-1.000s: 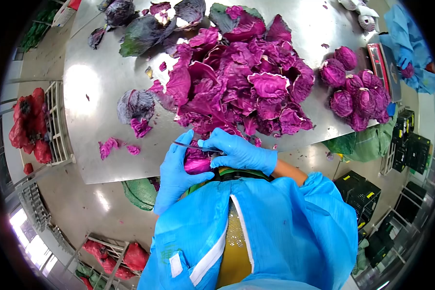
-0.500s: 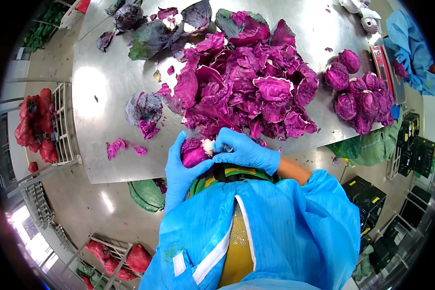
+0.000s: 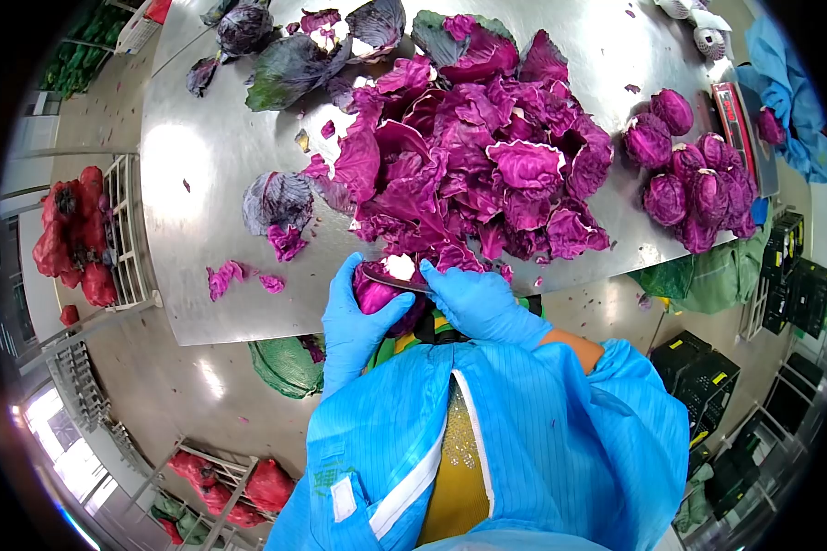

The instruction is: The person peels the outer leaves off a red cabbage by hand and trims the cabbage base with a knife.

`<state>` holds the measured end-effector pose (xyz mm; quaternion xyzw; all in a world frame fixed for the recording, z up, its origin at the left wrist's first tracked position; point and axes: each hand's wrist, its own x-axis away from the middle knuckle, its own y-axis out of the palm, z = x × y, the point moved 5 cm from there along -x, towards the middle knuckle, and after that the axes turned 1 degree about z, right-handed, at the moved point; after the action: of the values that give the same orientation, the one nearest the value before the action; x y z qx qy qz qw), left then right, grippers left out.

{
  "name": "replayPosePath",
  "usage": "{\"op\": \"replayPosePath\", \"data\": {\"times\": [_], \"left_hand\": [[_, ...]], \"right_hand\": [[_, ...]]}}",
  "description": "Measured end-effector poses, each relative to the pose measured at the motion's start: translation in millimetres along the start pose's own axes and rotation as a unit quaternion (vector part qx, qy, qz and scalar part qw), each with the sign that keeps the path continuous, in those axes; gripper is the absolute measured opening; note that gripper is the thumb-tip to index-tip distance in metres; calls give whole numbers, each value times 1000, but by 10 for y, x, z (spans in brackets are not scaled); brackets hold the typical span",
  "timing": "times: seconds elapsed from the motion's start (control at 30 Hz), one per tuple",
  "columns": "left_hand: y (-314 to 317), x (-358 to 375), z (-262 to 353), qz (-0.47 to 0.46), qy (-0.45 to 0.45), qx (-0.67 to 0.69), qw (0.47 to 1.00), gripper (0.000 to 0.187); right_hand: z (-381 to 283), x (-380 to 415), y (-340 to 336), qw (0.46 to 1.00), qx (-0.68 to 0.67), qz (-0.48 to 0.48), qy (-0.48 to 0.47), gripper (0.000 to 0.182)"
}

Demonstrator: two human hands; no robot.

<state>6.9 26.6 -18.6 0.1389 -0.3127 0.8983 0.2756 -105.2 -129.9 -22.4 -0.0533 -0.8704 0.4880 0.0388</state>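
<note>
Gloved in blue, my left hand [image 3: 356, 317] is wrapped round a red cabbage [image 3: 374, 292] at the table's front edge. The cabbage's white stem end faces up. My right hand [image 3: 480, 301] is closed on a knife [image 3: 396, 279], whose dark blade lies across the cabbage beside the white stem; the handle is hidden in the glove. Just beyond both hands spreads a large heap of loose purple cabbage leaves [image 3: 469, 165]. To the left lies a dull, dark cabbage [image 3: 277, 202] with small leaf scraps [image 3: 222, 278] near it.
Peeled red cabbages [image 3: 698, 188] are piled at the right of the steel table [image 3: 188, 248], by a red-framed scale [image 3: 733, 129]. Another person's blue sleeve [image 3: 790, 87] is at the far right. Red sacks [image 3: 78, 234] sit on a rack at left; black crates [image 3: 694, 381] stand at right.
The knife blade has come into sight across the cabbage, beside the stem. My right hand has shifted slightly right and lower. The view has shifted slightly.
</note>
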Motion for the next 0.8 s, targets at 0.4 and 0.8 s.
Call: {"op": "replayPosePath", "data": {"times": [0.4,0.8], "left_hand": [[58,72,229,28,17,-95,995,94],[-182,193,122,-50,42,310,948,98]], "right_hand": [[25,-79,68,988,150,9,37,28],[434,-394,-192,969,236,70,37,17]]}}
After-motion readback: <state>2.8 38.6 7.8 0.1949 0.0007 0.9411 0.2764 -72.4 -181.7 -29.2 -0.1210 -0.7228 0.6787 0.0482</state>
